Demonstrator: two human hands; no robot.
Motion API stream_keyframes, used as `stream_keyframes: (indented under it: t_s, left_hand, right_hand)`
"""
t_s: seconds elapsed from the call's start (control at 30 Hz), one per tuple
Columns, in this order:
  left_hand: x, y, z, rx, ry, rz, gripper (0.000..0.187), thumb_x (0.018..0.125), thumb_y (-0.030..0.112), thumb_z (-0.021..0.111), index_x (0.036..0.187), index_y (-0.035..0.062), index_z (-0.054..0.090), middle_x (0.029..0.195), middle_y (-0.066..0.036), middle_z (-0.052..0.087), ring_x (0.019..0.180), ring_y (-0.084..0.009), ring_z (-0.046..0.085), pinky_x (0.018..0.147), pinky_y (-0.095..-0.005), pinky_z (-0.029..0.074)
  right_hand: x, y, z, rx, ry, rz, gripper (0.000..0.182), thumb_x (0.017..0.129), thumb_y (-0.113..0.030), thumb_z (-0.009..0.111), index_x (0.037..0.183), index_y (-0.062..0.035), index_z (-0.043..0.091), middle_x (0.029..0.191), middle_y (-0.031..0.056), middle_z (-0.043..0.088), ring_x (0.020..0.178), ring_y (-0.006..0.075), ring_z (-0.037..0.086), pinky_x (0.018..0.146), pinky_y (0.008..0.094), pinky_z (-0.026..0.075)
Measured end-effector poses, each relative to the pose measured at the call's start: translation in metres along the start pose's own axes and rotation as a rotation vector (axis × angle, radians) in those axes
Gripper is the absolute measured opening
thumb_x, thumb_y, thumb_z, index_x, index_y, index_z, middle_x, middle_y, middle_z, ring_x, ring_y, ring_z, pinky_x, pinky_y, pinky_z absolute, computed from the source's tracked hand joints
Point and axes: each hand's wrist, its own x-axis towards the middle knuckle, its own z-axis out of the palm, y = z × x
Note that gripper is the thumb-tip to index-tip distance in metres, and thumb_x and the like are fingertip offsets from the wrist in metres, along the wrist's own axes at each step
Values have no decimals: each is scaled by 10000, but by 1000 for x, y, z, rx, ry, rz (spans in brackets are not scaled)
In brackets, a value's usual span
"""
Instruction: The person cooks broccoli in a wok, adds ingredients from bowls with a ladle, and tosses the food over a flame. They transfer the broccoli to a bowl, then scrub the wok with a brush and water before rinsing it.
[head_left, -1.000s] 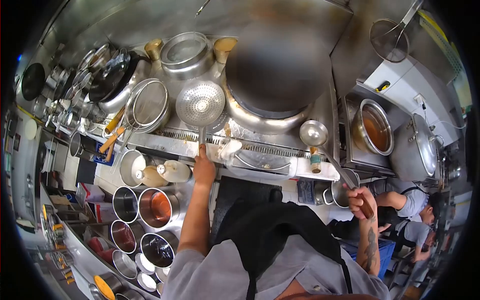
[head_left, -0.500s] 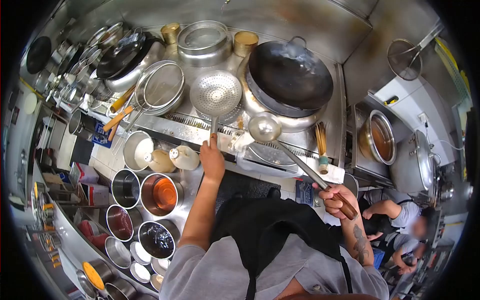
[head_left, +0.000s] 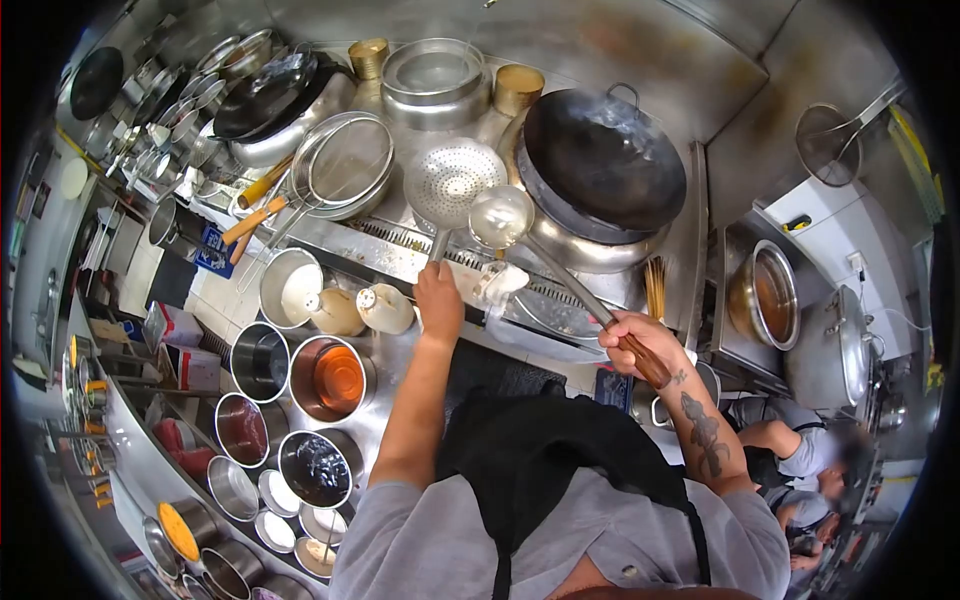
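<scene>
My left hand (head_left: 438,301) is wrapped round the handle of a large perforated strainer (head_left: 453,172), whose round bowl lies over the stove's front part. In my right hand (head_left: 646,347) is the brown wooden handle of a long metal ladle (head_left: 501,217). The ladle's bowl overlaps the strainer's right edge; whether they touch is unclear. Behind and to the right, a black wok (head_left: 605,165) with faint smoke sits on a round metal burner ring. A crumpled white cloth (head_left: 503,282) lies on the stove's front edge, between my hands.
Metal pots with sauces, such as one of orange liquid (head_left: 334,378), stand at the left with two plastic bottles (head_left: 384,309). Wire strainers (head_left: 350,160) rest on the left burner. A bamboo brush (head_left: 655,289) is beyond my right hand. Co-workers (head_left: 790,450) are at lower right.
The ladle has moved left, from beside the strainer to overlapping its edge, with my right hand. The view has shifted, so the stove appears further right and lower.
</scene>
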Motion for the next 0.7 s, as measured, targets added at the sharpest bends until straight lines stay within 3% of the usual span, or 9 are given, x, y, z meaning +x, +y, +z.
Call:
stream_keyframes:
  t_s: [0.1, 0.2, 0.4, 0.5, 0.53, 0.57, 0.6, 0.67, 0.7]
  left_hand:
    - [0, 25, 5, -244, -274, 55, 504, 757, 128, 672, 1209, -9, 494, 1091, -174, 541, 991, -340, 560, 789, -452, 484]
    - [1, 58, 5, -225, -329, 58, 598, 738, 160, 706, 1256, -11, 463, 1081, -174, 545, 996, -342, 559, 794, -449, 489]
    - [-8, 48, 56, -49, -433, 46, 513, 800, 131, 620, 1265, -18, 461, 1013, -186, 582, 954, -358, 589, 773, -466, 495]
    - [-35, 21, 78, -766, -269, -253, 446, 866, 80, 561, 1282, -53, 471, 1118, -224, 618, 1005, -324, 623, 855, -380, 491]
    - [-28, 25, 37, -1464, -537, -720, 459, 897, 115, 566, 1311, -50, 454, 1171, -166, 612, 1037, -265, 621, 886, -348, 485]
    - [-29, 19, 24, -1676, -606, -856, 415, 901, 98, 559, 1286, -35, 478, 1140, -114, 616, 1016, -219, 619, 875, -344, 497]
    - [-31, 18, 4, -1757, -620, -974, 391, 887, 80, 568, 1261, -12, 503, 1116, -106, 621, 1000, -213, 622, 875, -350, 503]
    - [-42, 9, -10, -1812, -673, -958, 389, 868, 44, 557, 1252, 3, 508, 1101, -95, 621, 986, -219, 624, 873, -362, 508]
    - [-47, 8, -16, -1805, -684, -956, 389, 868, 44, 557, 1252, 3, 508, 1101, -95, 621, 986, -219, 624, 873, -362, 508]
  right_hand:
    - [4, -3, 2, 21, 7, -2, 338, 858, -57, 491, 1169, 72, 454, 763, 91, 538, 449, 137, 498, 375, 273, 375]
    - [1, -4, 6, 14, 48, -14, 341, 850, -50, 500, 1171, 61, 464, 745, 75, 537, 443, 138, 501, 374, 270, 367]
    - [-2, 4, 1, -124, 156, -60, 297, 826, -43, 550, 1113, 17, 501, 699, 64, 539, 431, 142, 505, 370, 266, 363]
    - [0, 10, -12, -103, 170, -52, 261, 812, -30, 561, 1067, 4, 519, 697, 64, 548, 427, 143, 515, 371, 265, 373]
    - [-1, 12, -13, -138, 184, -53, 253, 807, -22, 560, 1057, 2, 525, 694, 61, 549, 428, 142, 520, 372, 265, 379]
    - [-2, 12, -15, -174, 198, -55, 246, 802, -13, 560, 1046, 0, 531, 691, 58, 550, 430, 140, 525, 373, 264, 384]
    - [-4, 14, -19, -162, 202, -57, 246, 802, -13, 560, 1046, 0, 531, 691, 58, 550, 430, 140, 525, 373, 264, 384]
    - [-6, 20, -30, -408, 193, -123, 209, 791, -31, 587, 992, -12, 535, 695, 27, 543, 436, 117, 518, 396, 242, 406]
    - [-7, 21, -37, -507, 203, -96, 256, 809, -30, 577, 1060, -3, 536, 686, 15, 528, 444, 107, 525, 397, 237, 403]
